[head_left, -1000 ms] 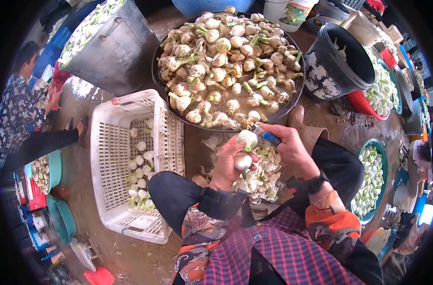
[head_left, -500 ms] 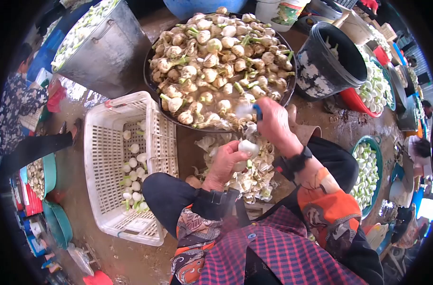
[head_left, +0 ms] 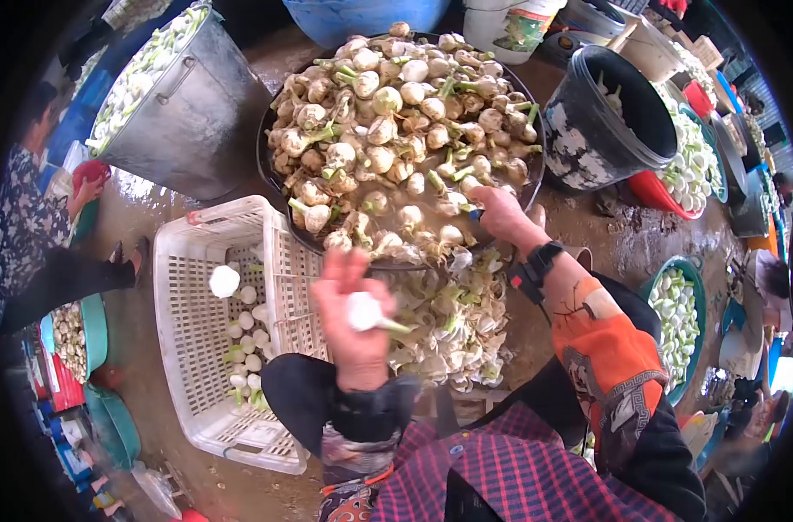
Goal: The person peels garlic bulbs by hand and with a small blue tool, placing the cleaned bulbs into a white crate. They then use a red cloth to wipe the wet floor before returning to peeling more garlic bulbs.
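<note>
My left hand (head_left: 351,317), blurred, is palm up with a peeled white bulb (head_left: 364,311) with a green stem against its palm, its fingertips spread. Another white bulb (head_left: 224,281) appears over the white plastic crate (head_left: 296,291), where more peeled bulbs (head_left: 250,341) lie. My right hand (head_left: 508,216) is closed round a blue-handled tool (head_left: 475,214) at the near right edge of the wide dark basin (head_left: 264,143). Its fingers are by the unpeeled bulbs (head_left: 381,157) heaped in muddy water; the tool's blade is hidden.
Peelings (head_left: 461,335) lie between my knees. A metal tub (head_left: 196,113) of bulbs stands upper left, a black bucket (head_left: 575,143) upper right, and a green basin (head_left: 696,317) of bulbs at right. A person (head_left: 35,209) sits at the far left.
My left hand has moved left towards the crate and turned palm up. A white bulb now shows over the crate. My right hand has lowered slightly to the basin's edge.
</note>
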The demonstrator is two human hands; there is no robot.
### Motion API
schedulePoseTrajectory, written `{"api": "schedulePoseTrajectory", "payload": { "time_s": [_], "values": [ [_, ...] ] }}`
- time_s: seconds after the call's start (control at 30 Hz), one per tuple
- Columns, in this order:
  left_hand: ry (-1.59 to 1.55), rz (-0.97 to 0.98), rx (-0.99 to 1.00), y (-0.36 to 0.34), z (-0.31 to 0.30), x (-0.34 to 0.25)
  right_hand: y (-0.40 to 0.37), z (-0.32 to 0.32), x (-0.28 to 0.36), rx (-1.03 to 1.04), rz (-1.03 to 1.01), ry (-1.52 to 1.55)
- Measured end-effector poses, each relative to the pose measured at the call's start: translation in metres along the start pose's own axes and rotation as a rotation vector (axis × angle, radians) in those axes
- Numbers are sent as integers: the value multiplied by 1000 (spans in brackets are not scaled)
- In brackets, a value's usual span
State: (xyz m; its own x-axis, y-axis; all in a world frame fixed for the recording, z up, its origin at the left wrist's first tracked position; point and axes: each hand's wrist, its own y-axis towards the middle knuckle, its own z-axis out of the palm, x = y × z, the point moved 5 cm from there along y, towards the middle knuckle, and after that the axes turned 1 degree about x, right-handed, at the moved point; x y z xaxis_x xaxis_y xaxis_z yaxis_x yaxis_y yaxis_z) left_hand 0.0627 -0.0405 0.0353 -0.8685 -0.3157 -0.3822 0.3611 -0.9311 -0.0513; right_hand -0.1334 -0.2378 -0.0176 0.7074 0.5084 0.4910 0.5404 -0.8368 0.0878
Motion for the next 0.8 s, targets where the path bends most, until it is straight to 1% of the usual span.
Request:
{"api": "schedulePoseTrajectory", "payload": {
  "time_s": [0.03,0.07,0.1,0.13,0.2,0.23,0.27,0.33,0.37,0.4,0.43,0.47,0.5,0.53,0.57,0.6,0.63,0.67,0.7,0.77,0.8],
  "values": [
    [223,-79,-204,-1,-15,23,4,11,-5,-7,24,-99],
    [366,-172,-318,-4,-13,39,6,21,-7,-13,50,-196],
    [440,-236,-391,-9,-15,52,8,28,-7,-20,76,-294],
    [397,-306,-406,-12,-29,65,9,31,-10,-21,115,-258],
    [521,-364,-380,-13,-44,78,7,27,-9,-14,195,-190],
    [532,-389,-344,-13,-56,85,5,23,-11,-15,263,19],
    [591,-341,-299,-12,-49,84,2,15,-11,-18,334,224],
    [706,-246,-197,-8,-24,81,-15,10,5,12,327,858],
    [753,-173,-128,-6,-17,80,-25,-4,31,57,289,989],
    [765,-159,-95,-5,-14,81,-35,-16,62,105,247,1121],
    [777,-142,-64,-4,-11,80,-47,-10,72,155,407,1264],
    [790,-123,-33,-5,-9,79,-59,-5,85,210,487,1353],
    [760,-105,-53,-6,-11,78,-66,-2,94,166,458,1402],
    [919,-19,-40,-7,-13,74,-71,1,100,121,428,1449],
    [1076,66,-25,-8,-15,71,-74,5,105,23,492,1472],
    [1232,153,-5,-8,-6,64,-73,14,105,36,531,1338],
    [1458,228,-27,-14,4,55,-78,11,108,-44,431,1227],
    [1438,245,-1,-14,6,53,-81,5,119,-122,332,1115],
    [1421,262,22,-14,6,50,-79,9,121,-114,403,1140],
    [1352,281,48,-14,4,49,-80,-6,132,-69,341,1129],
    [1160,164,13,-13,-2,51,-81,-12,135,-47,312,1122]
  ]
}}
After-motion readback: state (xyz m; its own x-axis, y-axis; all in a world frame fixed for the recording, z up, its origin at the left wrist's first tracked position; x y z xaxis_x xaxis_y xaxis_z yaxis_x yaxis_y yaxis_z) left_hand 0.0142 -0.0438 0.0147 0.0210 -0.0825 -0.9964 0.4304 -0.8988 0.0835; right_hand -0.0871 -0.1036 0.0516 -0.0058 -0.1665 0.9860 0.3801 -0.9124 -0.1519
